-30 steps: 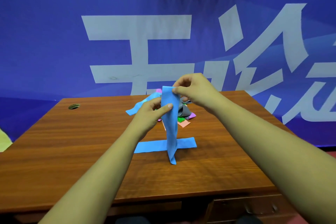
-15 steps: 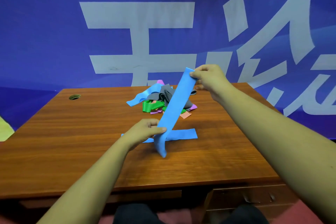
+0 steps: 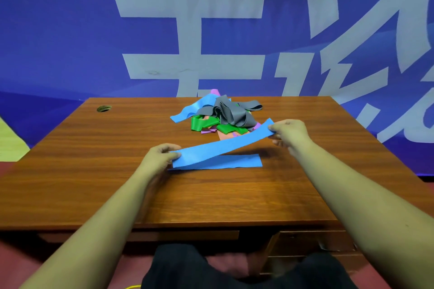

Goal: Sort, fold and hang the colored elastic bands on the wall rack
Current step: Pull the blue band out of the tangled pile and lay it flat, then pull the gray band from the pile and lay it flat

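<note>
The blue band [image 3: 223,148] is stretched out flat between both hands above the table [image 3: 94,171], slanting from low at the near left to higher at the far right. The left hand [image 3: 157,159] pinches its left end, thumb on top and fingers curled underneath, close to the tabletop. The right hand [image 3: 291,134] pinches the right end between thumb and fingertips, with the other fingers curled below, and holds that end clear of the wood.

Under the band a second blue strip [image 3: 237,163] lies flat on the table, running left to right. The left ends of the two come together by the left hand; whether they touch there cannot be told.

Just behind, near the far edge, sits a loose pile [image 3: 225,115] of bands: a grey one [image 3: 232,110] crumpled on top, a green one [image 3: 204,123] in front of it, a light blue one [image 3: 187,110] trailing off to the left, and bits of purple and pink showing at the edges.

A round cable hole [image 3: 103,108] is set in the table's far left corner. A drawer [image 3: 305,241] shows below the front edge on the right. Behind the table hangs a blue banner [image 3: 58,30] with large pale characters.
</note>
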A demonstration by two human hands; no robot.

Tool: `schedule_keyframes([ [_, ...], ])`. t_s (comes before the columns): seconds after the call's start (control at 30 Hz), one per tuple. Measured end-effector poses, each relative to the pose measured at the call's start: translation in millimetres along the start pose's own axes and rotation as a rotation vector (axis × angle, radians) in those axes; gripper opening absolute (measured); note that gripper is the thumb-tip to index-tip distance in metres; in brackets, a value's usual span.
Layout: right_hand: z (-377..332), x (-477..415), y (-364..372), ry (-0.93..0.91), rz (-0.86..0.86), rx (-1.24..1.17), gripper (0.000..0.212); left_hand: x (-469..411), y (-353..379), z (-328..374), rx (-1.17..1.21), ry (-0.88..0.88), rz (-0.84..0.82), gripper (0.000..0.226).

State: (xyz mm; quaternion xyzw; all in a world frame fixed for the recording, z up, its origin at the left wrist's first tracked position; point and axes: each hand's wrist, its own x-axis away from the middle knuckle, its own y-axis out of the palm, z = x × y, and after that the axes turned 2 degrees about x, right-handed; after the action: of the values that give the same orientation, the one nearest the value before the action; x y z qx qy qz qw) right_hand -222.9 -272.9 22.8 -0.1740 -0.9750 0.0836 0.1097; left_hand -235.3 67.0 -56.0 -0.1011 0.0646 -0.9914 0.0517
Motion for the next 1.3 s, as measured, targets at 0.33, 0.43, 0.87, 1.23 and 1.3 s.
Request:
schedule_keyframes([
  [0.33,68,-11,27,0.077,0.053,0.205,0.015,-14,2,-14,-0.421,0.112,0.212,0.018],
  [0.43,77,-17,29,-0.001,0.102,0.352,0.009,-16,3,-16,-0.483,0.157,0.237,0.012],
  [0.87,109,-18,39,-0.241,0.167,0.602,0.013,-14,7,-44,-0.765,0.42,0.295,0.012],
  [1.23,48,-55,68,-0.439,0.005,0.692,0.031,-59,46,14,-0.711,0.491,0.277,0.016],
  [1.3,38,-68,81,-0.445,-0.026,0.69,0.029,-76,63,27,-0.718,0.493,0.216,0.019],
])
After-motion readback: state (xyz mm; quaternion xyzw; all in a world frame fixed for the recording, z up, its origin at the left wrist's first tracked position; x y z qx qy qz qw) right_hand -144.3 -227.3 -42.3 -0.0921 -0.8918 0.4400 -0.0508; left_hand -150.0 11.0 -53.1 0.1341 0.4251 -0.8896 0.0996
